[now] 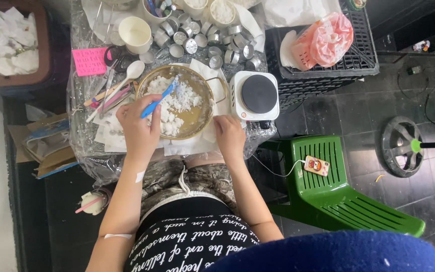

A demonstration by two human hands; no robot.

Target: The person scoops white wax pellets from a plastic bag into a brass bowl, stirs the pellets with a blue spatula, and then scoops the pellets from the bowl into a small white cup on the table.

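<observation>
From the head camera, looking straight down, a small table (84,146) covered in shiny plastic is crowded with things. At the back stand many little round metal cups (212,38), packed close together. A cream mug (136,34) stands to their left, and a pink note (89,61) lies beside it. A white spoon (133,72) and some thin sticks lie just left of the bowl. A white hot plate with a black round top (254,94) sits just right of the bowl, very close to it. Behind that, a black crate (328,70) holds a pink and white bag (323,40). A green plastic chair (338,186) stands on the dark floor to the right, with a small orange gadget (316,165) on its seat and a white wire going to it.

The gold bowl (197,118) sits in the middle of the table on white paper, holding white crumbly lumps (169,103). The left hand (139,128) is closed around a blue stick tool (159,99). The tool is long and thin. It slants up and to the right, with its far end in the white lumps. The right hand (229,133) rests on the paper at the bowl's near right edge, fingers curled; I cannot tell if it grips anything. The two hands are apart, one on each side of the bowl.
</observation>
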